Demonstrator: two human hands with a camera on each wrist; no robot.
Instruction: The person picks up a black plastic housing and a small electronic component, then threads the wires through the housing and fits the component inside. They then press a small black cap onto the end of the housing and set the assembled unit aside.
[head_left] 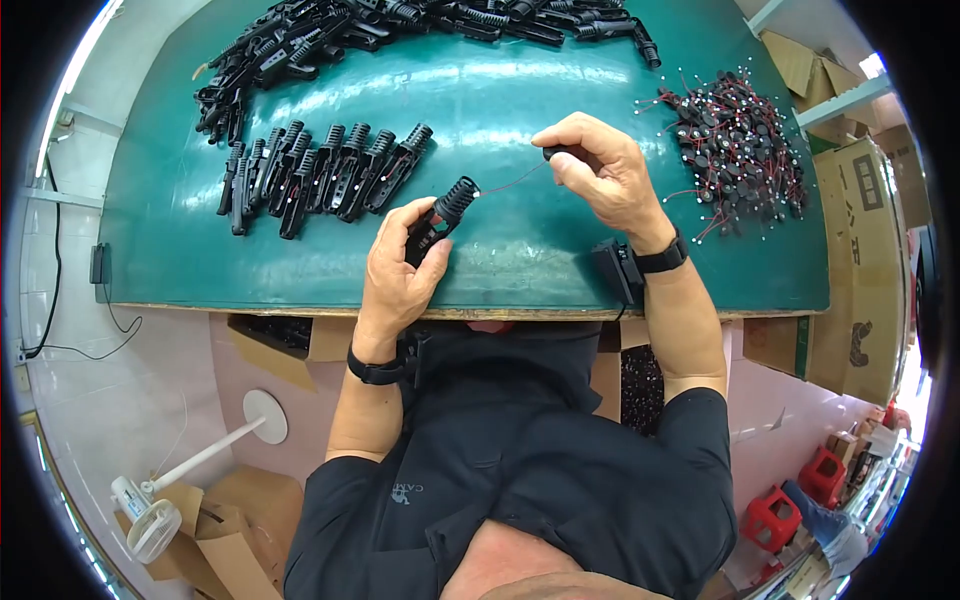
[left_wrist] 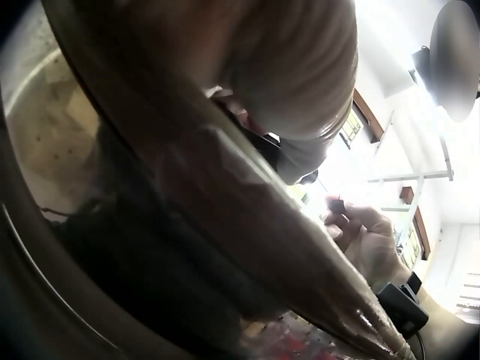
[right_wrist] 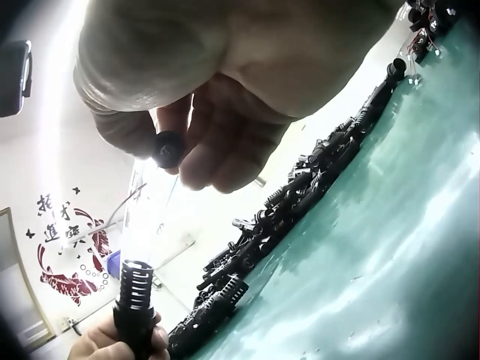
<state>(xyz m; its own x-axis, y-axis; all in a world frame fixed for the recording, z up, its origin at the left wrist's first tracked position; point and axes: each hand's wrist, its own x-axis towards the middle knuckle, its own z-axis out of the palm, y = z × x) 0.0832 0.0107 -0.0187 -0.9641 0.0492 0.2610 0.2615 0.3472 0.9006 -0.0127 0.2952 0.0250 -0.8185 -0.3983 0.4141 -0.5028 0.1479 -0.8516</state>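
Observation:
My left hand (head_left: 392,275) grips a black plastic housing with a ribbed, spring-like end (head_left: 457,200) near the table's front edge. That ribbed end points up and away from the palm. Up and to the right, my right hand (head_left: 608,175) pinches a small black round disc (right_wrist: 167,149) between thumb and fingertips. A thin red wire (head_left: 515,184) stretches from the disc to the tip of the ribbed end. In the right wrist view the housing (right_wrist: 135,315) stands upright in the left fingers, below the disc. Part of the housing is hidden by the left hand.
Similar black housings (head_left: 325,170) lie in a row on the green table (head_left: 520,265). A larger heap of them (head_left: 300,45) spreads along the back. Many wired discs (head_left: 740,150) are piled at the right. Cardboard boxes (head_left: 850,260) stand beyond the right edge.

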